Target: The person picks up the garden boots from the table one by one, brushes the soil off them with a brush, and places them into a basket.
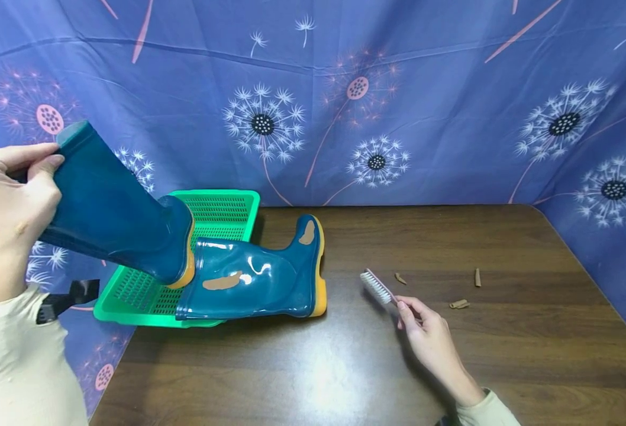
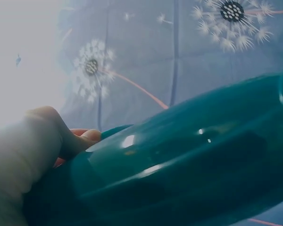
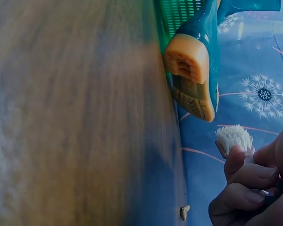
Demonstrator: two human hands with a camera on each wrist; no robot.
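My left hand (image 1: 17,207) pinches the top rim of a dark teal rubber boot (image 1: 116,207), raised and tilted over the green basket, its yellow sole toward the lower right. In the left wrist view the boot's shiny shaft (image 2: 179,160) fills much of the picture. A second rubber boot (image 1: 260,278) lies on its side, its shaft over the basket's edge and its foot on the table; brown patches mark its shaft and toe. My right hand (image 1: 432,340) holds a white-bristled brush (image 1: 378,287) by its handle above the table, apart from both boots.
The green perforated basket (image 1: 126,316) stands at the table's left. Several small brown pieces, including a curled one (image 1: 459,304) and a thin strip (image 1: 477,277), lie on the wooden table (image 1: 531,355) at the right. A blue dandelion-print cloth (image 1: 430,106) hangs behind.
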